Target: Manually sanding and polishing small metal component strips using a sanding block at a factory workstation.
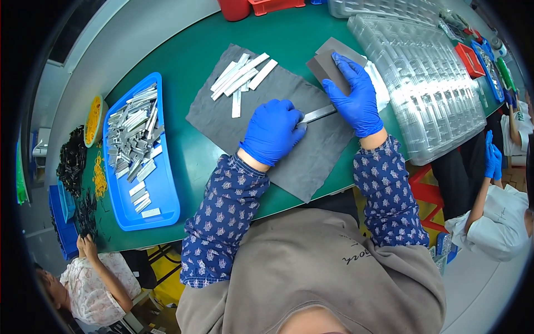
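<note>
My left hand (272, 131), in a blue glove, is closed around one end of a flat metal strip (319, 114). The strip's other end points to my right hand (357, 101), also blue-gloved. That hand has its thumb and fingers at the edges of a grey-brown sheet (325, 64), and its palm hides part of it. A paler grey sheet (347, 49) lies partly behind. Under both hands spreads a dark grey cloth (300, 172). On its far left part, several silvery strips (240, 77) lie in a loose pile.
A blue tray (146, 217) full of metal pieces stands left on the green table (194, 44). Clear plastic trays (428, 94) are stacked at right. Yellow and black bands (100, 175) lie far left. Co-workers sit left (97, 286) and right (495, 217).
</note>
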Tool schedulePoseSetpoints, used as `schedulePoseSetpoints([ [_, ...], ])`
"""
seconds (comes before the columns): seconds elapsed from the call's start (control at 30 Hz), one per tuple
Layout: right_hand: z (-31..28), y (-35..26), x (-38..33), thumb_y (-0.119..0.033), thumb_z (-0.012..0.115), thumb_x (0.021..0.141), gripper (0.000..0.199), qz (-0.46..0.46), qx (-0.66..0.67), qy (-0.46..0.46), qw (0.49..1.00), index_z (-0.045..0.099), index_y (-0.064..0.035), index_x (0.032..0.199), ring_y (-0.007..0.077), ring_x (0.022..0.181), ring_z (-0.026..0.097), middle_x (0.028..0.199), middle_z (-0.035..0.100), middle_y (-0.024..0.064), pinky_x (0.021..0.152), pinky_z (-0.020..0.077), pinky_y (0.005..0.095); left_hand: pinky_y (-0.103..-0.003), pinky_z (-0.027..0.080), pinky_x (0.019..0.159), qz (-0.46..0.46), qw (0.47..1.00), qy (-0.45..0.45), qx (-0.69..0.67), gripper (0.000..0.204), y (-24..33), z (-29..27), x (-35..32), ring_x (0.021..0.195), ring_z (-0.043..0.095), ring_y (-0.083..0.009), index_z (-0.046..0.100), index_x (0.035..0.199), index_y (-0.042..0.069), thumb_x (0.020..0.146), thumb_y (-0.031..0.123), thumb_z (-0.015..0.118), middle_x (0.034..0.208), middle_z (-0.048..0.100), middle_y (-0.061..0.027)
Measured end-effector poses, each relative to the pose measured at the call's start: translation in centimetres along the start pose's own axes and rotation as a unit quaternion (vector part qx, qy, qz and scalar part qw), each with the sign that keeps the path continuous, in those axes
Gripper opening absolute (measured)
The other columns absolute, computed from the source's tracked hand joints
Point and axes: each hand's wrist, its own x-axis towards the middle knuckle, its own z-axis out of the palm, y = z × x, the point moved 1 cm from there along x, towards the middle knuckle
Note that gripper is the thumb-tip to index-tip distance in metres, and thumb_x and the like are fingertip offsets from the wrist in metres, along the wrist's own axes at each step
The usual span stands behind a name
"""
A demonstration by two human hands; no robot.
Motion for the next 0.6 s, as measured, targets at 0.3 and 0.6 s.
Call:
schedulePoseSetpoints([
  [0.3,0.0,-0.2,-0.2,-0.018,0.073,0.079,0.054,-0.015,0.01,-0.018,1.0,0.058,-0.0088,0.13,0.0303,0.116,0.056,0.126,0.058,0.0154,0.1,0.0435,0.0372,-0.044,0.047,0.063,-0.068,0.996,0.036,0.043,0.013,-0.2,-0.7,-1.7,0.071,0.057,-0.0319,0.06,0.075,0.007,0.077,0.019,0.064,0.073,0.055,-0.0125],
  [0.6,0.6,-1.2,-0.8,-0.027,0.073,0.078,0.058,-0.056,-0.106,-0.028,0.992,0.057,-0.0128,0.132,0.0376,0.113,0.054,0.126,0.056,0.0221,0.099,0.0429,0.0418,-0.045,0.047,0.06,-0.186,0.982,0.026,0.001,0.018,-0.2,-1.5,-3.6,0.069,0.058,-0.0325,0.06,0.073,0.007,0.08,0.023,0.064,0.073,0.058,-0.013],
])
